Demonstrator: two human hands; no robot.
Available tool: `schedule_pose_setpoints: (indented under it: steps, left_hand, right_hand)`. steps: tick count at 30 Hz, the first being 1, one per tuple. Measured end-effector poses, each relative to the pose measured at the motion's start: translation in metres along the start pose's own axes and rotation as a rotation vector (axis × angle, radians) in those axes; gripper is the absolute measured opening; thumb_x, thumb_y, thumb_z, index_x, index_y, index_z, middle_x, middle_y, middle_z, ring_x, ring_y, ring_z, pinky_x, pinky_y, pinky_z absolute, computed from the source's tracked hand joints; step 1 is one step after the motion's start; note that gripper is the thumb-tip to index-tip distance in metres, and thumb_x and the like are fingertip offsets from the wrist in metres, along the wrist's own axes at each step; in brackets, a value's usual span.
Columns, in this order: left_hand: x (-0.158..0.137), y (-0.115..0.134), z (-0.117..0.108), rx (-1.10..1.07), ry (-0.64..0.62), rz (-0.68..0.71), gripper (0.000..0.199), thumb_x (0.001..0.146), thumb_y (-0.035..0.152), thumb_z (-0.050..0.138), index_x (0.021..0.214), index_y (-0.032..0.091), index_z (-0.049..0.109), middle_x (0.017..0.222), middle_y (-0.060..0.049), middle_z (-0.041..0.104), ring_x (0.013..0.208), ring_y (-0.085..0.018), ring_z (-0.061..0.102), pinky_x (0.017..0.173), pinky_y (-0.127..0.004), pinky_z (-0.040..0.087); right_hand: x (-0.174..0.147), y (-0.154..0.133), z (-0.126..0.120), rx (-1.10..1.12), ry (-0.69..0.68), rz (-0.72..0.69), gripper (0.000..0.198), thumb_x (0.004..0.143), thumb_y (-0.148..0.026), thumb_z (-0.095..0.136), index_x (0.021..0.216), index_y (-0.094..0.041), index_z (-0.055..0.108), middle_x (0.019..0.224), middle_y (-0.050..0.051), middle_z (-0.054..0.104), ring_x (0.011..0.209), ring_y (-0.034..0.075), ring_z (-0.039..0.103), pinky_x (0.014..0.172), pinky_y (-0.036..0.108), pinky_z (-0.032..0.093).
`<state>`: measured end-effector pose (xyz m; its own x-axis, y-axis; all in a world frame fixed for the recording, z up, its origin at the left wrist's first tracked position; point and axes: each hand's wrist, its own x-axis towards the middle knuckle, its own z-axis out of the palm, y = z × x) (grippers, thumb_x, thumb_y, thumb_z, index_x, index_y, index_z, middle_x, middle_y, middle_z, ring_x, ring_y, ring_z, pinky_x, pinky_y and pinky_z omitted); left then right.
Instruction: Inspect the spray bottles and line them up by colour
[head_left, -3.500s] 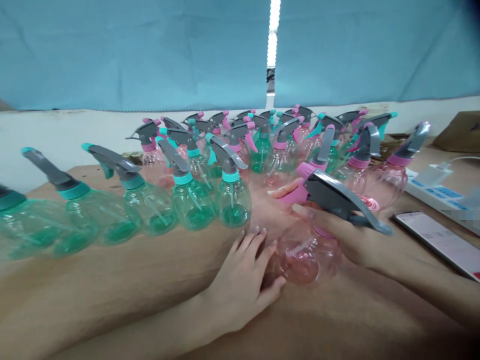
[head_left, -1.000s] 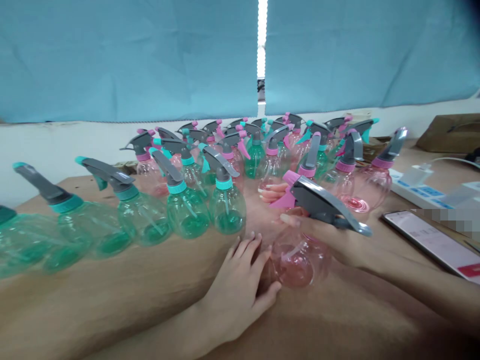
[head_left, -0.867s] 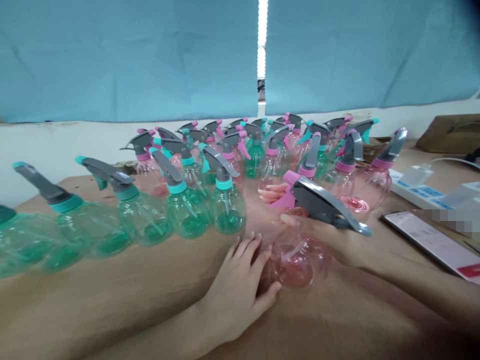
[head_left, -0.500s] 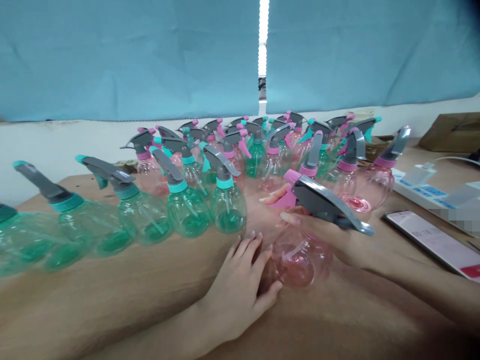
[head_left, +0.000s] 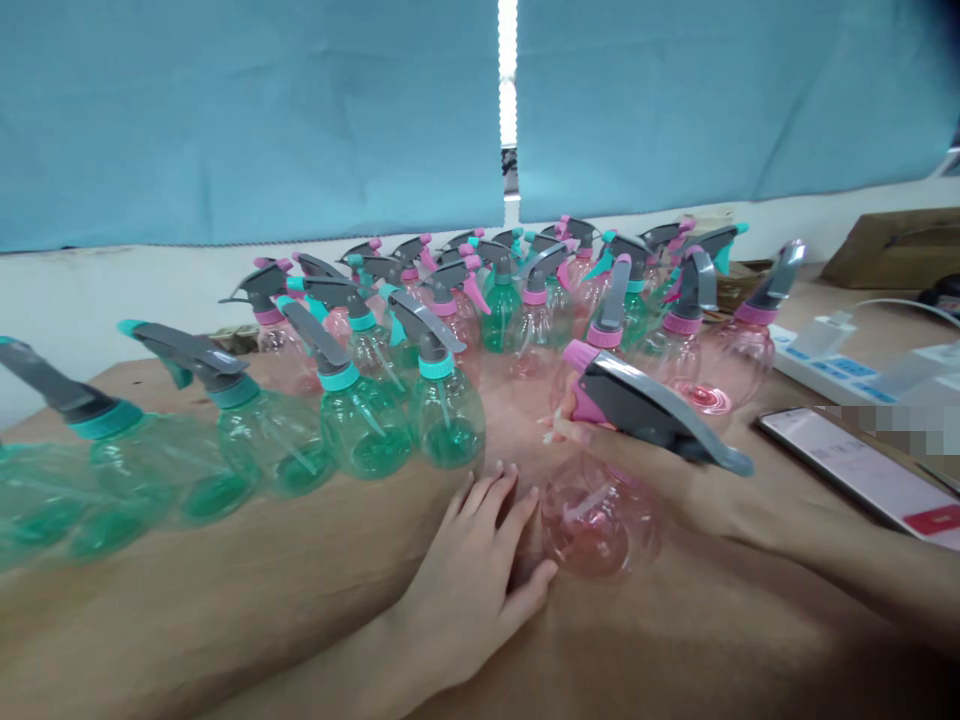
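A clear pink spray bottle (head_left: 596, 530) stands on the wooden table in front of me, its grey and pink trigger head (head_left: 637, 405) pointing up and left. My right hand (head_left: 660, 470) is closed around the neck below that head, fingers curled at the pink trigger. Part of the bottle's collar is hidden by the hand. To the bottle's left, my left hand (head_left: 472, 570) lies palm down with fingers spread, its thumb and fingertips close to the bottle's side. I cannot tell whether they touch it. Just beyond it stands a green spray bottle (head_left: 448, 425).
Green bottles (head_left: 274, 435) form a row on the left. Several pink and green bottles (head_left: 532, 335) crowd the back. Pink bottles (head_left: 742, 345) stand at the right, near a power strip (head_left: 825, 365) and a phone (head_left: 847, 460). A blue cloth (head_left: 300, 120) hangs behind.
My right fingers have curled in and the pink trigger sits closer to the neck. My left hand stays by the bottle. The view has shifted slightly.
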<state>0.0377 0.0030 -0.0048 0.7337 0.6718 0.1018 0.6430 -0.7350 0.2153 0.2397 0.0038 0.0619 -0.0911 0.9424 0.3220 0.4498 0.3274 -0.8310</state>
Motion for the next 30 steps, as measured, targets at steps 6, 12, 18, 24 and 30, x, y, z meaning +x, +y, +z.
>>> schedule_pose_setpoints:
  steps: [6,12,18,24,30]
  left_hand:
    - [0.0,-0.001,0.0,0.0,0.009,0.007,0.048,0.091,0.037,0.056,0.131,0.013,0.048,0.144,-0.018,0.04,0.133,-0.033,0.035,0.104,-0.054,0.035]
    - [0.0,-0.001,0.001,0.001,0.022,0.014,0.042,0.09,0.036,0.056,0.124,0.013,0.053,0.142,-0.018,0.042,0.132,-0.033,0.036,0.105,-0.054,0.033]
    - [-0.001,-0.001,0.002,0.013,0.045,0.025,0.042,0.09,0.037,0.056,0.124,0.013,0.053,0.14,-0.018,0.045,0.131,-0.033,0.038,0.104,-0.053,0.034]
    - [-0.001,0.0,0.0,0.026,0.042,0.017,0.044,0.09,0.036,0.057,0.126,0.01,0.053,0.139,-0.02,0.045,0.131,-0.034,0.038,0.103,-0.052,0.035]
    - [-0.002,-0.001,0.003,0.016,0.098,0.027,0.042,0.091,0.036,0.056,0.126,0.012,0.053,0.136,-0.017,0.049,0.128,-0.033,0.042,0.102,-0.051,0.036]
  right_hand:
    - [0.002,-0.007,-0.001,-0.077,0.092,0.057,0.023,0.075,-0.046,0.063,0.067,-0.026,0.057,0.064,0.0,0.057,0.057,0.017,0.054,0.051,0.031,0.048]
    - [0.004,-0.01,0.002,0.065,0.021,0.009,0.016,0.078,-0.04,0.061,0.072,-0.026,0.054,0.062,-0.002,0.052,0.054,0.015,0.048,0.049,0.029,0.045]
    - [0.003,-0.011,0.004,0.031,0.013,0.023,0.025,0.078,-0.042,0.061,0.1,-0.03,0.061,0.072,-0.001,0.058,0.058,0.016,0.052,0.049,0.03,0.044]
    - [-0.003,-0.014,0.003,-0.081,0.074,0.032,0.026,0.075,-0.051,0.063,0.079,-0.025,0.061,0.069,-0.001,0.06,0.065,0.017,0.056,0.055,0.03,0.047]
    - [-0.02,-0.01,-0.005,-0.284,0.023,-0.021,0.029,0.079,-0.051,0.057,0.095,-0.028,0.065,0.066,-0.001,0.061,0.062,0.02,0.059,0.054,0.034,0.049]
